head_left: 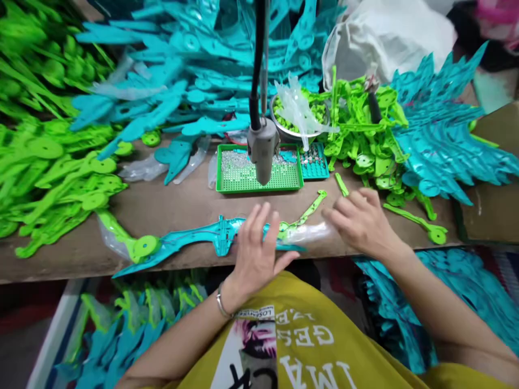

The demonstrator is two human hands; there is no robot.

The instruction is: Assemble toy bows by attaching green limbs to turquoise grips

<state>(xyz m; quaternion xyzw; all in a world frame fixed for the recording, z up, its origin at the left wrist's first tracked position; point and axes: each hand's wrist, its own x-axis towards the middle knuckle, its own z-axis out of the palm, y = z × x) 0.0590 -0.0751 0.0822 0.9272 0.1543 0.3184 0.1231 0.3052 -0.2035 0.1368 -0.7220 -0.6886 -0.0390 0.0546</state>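
The long teal-and-green piece (pixel 194 237) lies flat along the near edge of the worktop (pixel 182 202), across the lower centre of the frame. Its round green end (pixel 144 247) is toward the lower left, and a slim green limb (pixel 308 210) angles up to the right of centre.

The left hand (pixel 257 251) rests on the middle of the piece with its fingers spread and flat. It presses down rather than closing round anything. The right hand (pixel 360 221), just right of centre, is knuckles-up with its fingers loosely curled. The tips meet a clear plastic sleeve (pixel 310 233) at the piece's right-hand end, but I cannot tell whether they pinch the film or only touch it.

As I judge it, the flat left palm is the right idea, since it keeps the long piece from pivoting while the other end is worked. The sleeve is thin and slippery, so it wants a light grip close to its mouth. The pull should run in line with the piece, so the green limb does not snag or bend. The piece sits close to the front lip of the worktop, and a sideways shove could tip it off.

Directly above the hands, a hanging driver (pixel 263 148) dangles over a green tray of small screws (pixel 239 175). A raised wrist could knock either one. Heaps of loose teal and green parts crowd the upper half of the frame.
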